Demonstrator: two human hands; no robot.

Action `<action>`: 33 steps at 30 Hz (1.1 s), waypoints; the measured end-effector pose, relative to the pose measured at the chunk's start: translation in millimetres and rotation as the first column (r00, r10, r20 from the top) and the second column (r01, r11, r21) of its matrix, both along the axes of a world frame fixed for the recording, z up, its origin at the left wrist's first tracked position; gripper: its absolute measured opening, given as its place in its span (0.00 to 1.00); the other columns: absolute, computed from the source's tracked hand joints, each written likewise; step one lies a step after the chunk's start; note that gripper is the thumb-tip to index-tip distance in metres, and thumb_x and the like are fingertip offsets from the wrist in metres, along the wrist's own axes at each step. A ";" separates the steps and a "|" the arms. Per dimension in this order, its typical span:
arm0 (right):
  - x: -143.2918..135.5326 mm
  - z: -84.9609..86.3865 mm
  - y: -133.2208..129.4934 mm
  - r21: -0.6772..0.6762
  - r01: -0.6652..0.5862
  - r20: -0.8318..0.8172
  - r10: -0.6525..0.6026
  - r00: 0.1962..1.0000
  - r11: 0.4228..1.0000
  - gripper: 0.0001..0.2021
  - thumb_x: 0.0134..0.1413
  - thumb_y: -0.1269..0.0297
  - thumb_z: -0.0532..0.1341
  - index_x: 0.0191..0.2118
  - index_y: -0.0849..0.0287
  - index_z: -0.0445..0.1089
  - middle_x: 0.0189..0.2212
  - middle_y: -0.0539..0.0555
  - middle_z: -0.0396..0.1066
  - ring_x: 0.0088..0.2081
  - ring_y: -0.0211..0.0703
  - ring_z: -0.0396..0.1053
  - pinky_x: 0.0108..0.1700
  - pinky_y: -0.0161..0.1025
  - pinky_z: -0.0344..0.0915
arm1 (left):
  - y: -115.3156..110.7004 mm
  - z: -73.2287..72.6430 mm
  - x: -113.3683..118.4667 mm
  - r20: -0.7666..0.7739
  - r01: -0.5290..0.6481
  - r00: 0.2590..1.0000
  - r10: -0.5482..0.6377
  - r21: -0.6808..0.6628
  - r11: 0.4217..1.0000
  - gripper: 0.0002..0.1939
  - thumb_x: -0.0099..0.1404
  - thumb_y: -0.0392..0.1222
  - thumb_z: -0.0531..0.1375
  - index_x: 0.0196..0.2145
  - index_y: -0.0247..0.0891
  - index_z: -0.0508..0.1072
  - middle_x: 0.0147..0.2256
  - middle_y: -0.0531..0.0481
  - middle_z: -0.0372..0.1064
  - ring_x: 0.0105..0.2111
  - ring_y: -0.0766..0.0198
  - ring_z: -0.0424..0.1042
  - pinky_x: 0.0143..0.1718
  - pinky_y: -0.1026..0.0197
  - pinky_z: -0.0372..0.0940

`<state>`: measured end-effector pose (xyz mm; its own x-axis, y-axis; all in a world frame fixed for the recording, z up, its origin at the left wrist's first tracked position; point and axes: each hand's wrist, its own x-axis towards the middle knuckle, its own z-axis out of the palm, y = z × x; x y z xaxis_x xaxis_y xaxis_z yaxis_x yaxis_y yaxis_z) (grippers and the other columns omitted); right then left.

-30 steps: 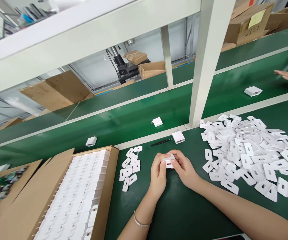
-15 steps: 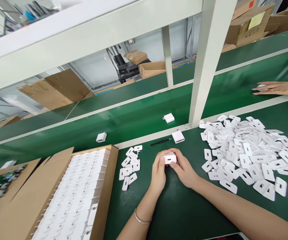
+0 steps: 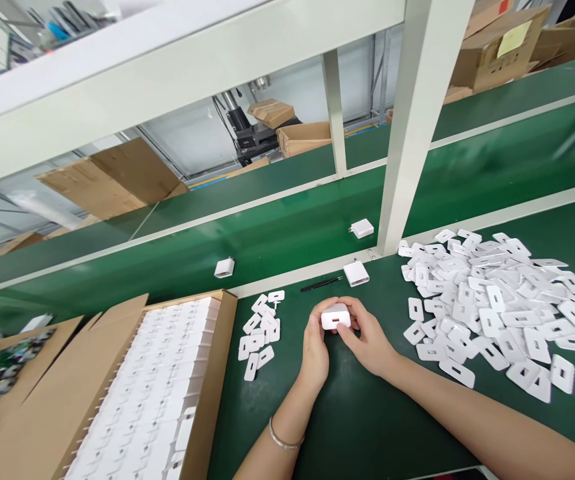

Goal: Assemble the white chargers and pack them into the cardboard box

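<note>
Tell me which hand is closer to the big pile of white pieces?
The right hand. It holds one side of the white charger, left of the big pile, with green table between. The left hand holds the charger's other side, farther from the pile.

White charger block [image 3: 336, 317], compact and round-cornered; 1 end face [image 3: 344, 322] turned toward the viewer, bearing 1 narrow, reddish-brown slot [image 3: 336, 320], long side roughly horizontal; body held between the left hand [image 3: 314, 353] and the right hand [image 3: 372, 343], its sides partly covered.
</note>
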<state>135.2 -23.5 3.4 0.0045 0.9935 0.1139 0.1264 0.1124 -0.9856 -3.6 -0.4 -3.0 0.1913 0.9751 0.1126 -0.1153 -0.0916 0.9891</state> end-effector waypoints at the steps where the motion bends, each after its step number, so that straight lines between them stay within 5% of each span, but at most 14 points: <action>1: 0.2 -0.4 0.2 0.002 0.004 -0.004 -0.004 1.000 1.000 0.17 0.67 0.54 0.59 0.57 0.52 0.65 0.40 0.54 0.74 0.37 0.46 0.73 0.38 0.43 0.72 | 0.0 -0.3 -0.1 -0.007 0.000 1.000 0.000 0.002 1.000 0.29 0.79 0.60 0.43 0.57 0.42 0.75 0.56 0.42 0.74 0.51 0.54 0.75 0.53 0.51 0.71; 11: 3.7 0.6 1.2 0.038 -0.003 0.015 0.002 1.000 0.999 0.19 0.72 0.45 0.51 0.53 0.54 0.66 0.35 0.52 0.73 0.36 0.45 0.72 0.40 0.42 0.69 | 2.0 3.7 -2.6 -0.135 -0.003 0.990 0.034 0.224 0.975 0.20 0.78 0.55 0.52 0.48 0.41 0.78 0.44 0.44 0.75 0.44 0.57 0.73 0.46 0.56 0.69; 19: 7.6 1.8 3.9 0.137 -0.027 0.001 0.027 1.000 0.990 0.21 0.74 0.46 0.49 0.60 0.54 0.61 0.45 0.57 0.73 0.36 0.45 0.73 0.41 0.45 0.71 | 11.9 6.0 -2.2 0.169 0.137 0.979 -0.109 -0.159 0.978 0.30 0.77 0.65 0.44 0.59 0.43 0.72 0.45 0.43 0.76 0.38 0.57 0.74 0.36 0.56 0.69; 23: 13.4 5.2 10.0 0.219 -0.060 0.212 0.013 0.977 0.974 0.23 0.74 0.50 0.50 0.66 0.53 0.60 0.53 0.61 0.71 0.46 0.51 0.73 0.49 0.50 0.71 | 15.5 5.1 -1.6 0.237 0.181 0.962 -0.133 -0.191 0.965 0.23 0.74 0.61 0.55 0.55 0.43 0.70 0.46 0.44 0.75 0.41 0.57 0.75 0.40 0.56 0.70; 26: 15.0 4.2 14.3 0.264 -0.050 0.306 -0.034 0.951 0.963 0.24 0.76 0.54 0.45 0.70 0.53 0.57 0.50 0.60 0.71 0.50 0.53 0.71 0.53 0.53 0.69 | 22.8 7.2 -5.8 0.123 0.098 0.989 -0.087 -0.093 0.991 0.25 0.68 0.56 0.65 0.57 0.44 0.68 0.47 0.45 0.73 0.43 0.58 0.75 0.44 0.57 0.70; 29: 15.3 0.0 17.7 0.240 -0.012 0.460 -0.103 0.882 0.971 0.21 0.75 0.53 0.48 0.61 0.58 0.66 0.44 0.60 0.71 0.46 0.55 0.71 0.50 0.54 0.69 | 32.6 23.9 -22.0 0.023 -0.092 0.996 0.090 0.093 0.991 0.31 0.65 0.55 0.68 0.60 0.43 0.66 0.46 0.45 0.72 0.43 0.59 0.75 0.47 0.56 0.70; 33: 16.5 -9.1 22.5 0.220 -0.075 0.682 -0.098 0.724 0.973 0.18 0.68 0.47 0.58 0.48 0.58 0.72 0.43 0.61 0.73 0.44 0.58 0.70 0.44 0.52 0.69 | 31.5 66.7 -71.8 -0.036 -0.406 0.902 0.429 0.261 0.876 0.26 0.66 0.50 0.67 0.57 0.44 0.64 0.46 0.46 0.70 0.43 0.60 0.74 0.44 0.59 0.71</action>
<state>151.7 -1.0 -5.7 -0.1493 0.9419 0.3008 0.7585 0.3043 -0.5762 -75.4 31.0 63.7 -0.2075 0.9112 0.3559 0.0750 -0.3479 0.9345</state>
